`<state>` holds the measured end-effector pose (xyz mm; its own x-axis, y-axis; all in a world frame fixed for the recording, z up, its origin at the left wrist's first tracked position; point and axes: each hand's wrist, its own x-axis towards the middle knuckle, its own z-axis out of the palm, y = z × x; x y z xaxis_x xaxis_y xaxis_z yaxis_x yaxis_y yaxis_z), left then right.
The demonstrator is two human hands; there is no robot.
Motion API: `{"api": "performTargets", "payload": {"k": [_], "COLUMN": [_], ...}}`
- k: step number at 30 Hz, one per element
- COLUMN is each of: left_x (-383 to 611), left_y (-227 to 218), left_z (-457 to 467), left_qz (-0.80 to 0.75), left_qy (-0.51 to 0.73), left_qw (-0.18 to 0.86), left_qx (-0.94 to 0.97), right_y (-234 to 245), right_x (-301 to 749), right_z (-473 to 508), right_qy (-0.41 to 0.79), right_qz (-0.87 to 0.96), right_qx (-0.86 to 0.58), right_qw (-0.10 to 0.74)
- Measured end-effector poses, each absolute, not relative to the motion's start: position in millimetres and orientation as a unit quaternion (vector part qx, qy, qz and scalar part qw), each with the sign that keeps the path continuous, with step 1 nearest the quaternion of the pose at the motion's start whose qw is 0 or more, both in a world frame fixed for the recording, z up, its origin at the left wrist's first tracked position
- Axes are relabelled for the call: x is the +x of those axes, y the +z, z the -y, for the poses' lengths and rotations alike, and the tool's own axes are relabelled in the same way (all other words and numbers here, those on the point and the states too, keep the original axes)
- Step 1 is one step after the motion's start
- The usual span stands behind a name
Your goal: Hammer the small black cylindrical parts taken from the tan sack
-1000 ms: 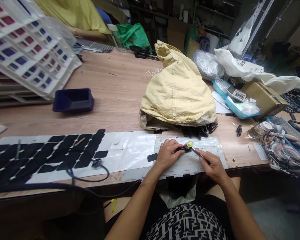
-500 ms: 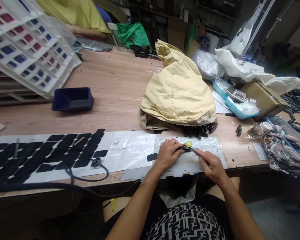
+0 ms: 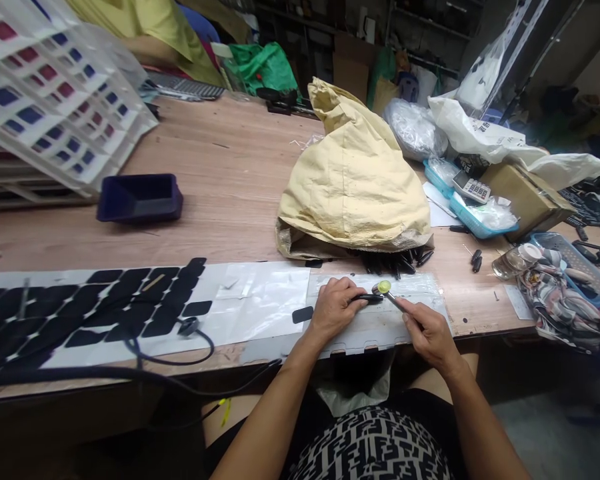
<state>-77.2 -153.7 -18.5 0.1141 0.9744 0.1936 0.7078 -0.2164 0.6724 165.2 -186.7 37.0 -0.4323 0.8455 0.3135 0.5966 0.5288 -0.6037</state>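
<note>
My left hand (image 3: 336, 303) is closed on one end of a slim black piece (image 3: 370, 297), which lies over the white board (image 3: 420, 310) and points right. My right hand (image 3: 429, 333) grips the handle of a small hammer (image 3: 384, 287) with a round yellow-green face. Its head is just above and beside the free end of the black piece; whether they touch I cannot tell. Behind my hands, several similar black pieces (image 3: 395, 262) spill from the mouth of a pale yellow sack (image 3: 355, 187).
Left lies a white sheet with black pads (image 3: 130, 297) and a cable (image 3: 200, 347). Beyond are a dark blue tray (image 3: 140, 198) and tilted white crate (image 3: 65, 100). At right stand a glass jar (image 3: 516, 261), blue baskets (image 3: 485, 220) and a box (image 3: 530, 193). A yellow-sleeved person (image 3: 165, 40) sits opposite.
The hammer head has shifted slightly right and up, uncovering more of the black piece. My right hand moved a little right with it; my left hand stays nearly still.
</note>
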Motion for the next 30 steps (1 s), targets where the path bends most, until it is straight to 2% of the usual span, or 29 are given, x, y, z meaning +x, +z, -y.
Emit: {"api": "performTargets", "payload": {"k": [5, 9, 13, 16, 19, 23, 30], "left_x": [-77.3, -77.4, -78.1, -80.5, -82.4, -76.2, -50.9], "left_y": [-19.6, -20.0, -20.3, -18.0, -11.9, -6.1, -21.2], "left_z": [153.5, 154.6, 154.0, 154.0, 163.4, 200.8, 255.9], "left_qz": [-0.591, -0.588, -0.582, -0.561, -0.507, -0.423, -0.448], "left_qy": [0.31, 0.309, 0.313, 0.332, 0.358, 0.344, 0.284], "left_qw": [0.213, 0.214, 0.215, 0.224, 0.254, 0.282, 0.132], "left_qx": [0.713, 0.716, 0.719, 0.724, 0.742, 0.79, 0.838], "right_y": [34.4, 27.7, 19.5, 18.7, 20.3, 18.3, 15.2], "right_x": [170.6, 172.9, 175.8, 177.3, 177.3, 176.2, 175.9], "right_z": [186.5, 180.2, 167.4, 158.1, 154.3, 156.2, 158.3], "right_qy": [0.225, 0.315, 0.482, 0.543, 0.551, 0.545, 0.533], "right_qz": [0.818, 0.751, 0.582, 0.489, 0.458, 0.486, 0.506], "right_qx": [-0.449, -0.469, -0.513, -0.508, -0.507, -0.501, -0.501], "right_qw": [0.278, 0.342, 0.406, 0.457, 0.48, 0.464, 0.457]}}
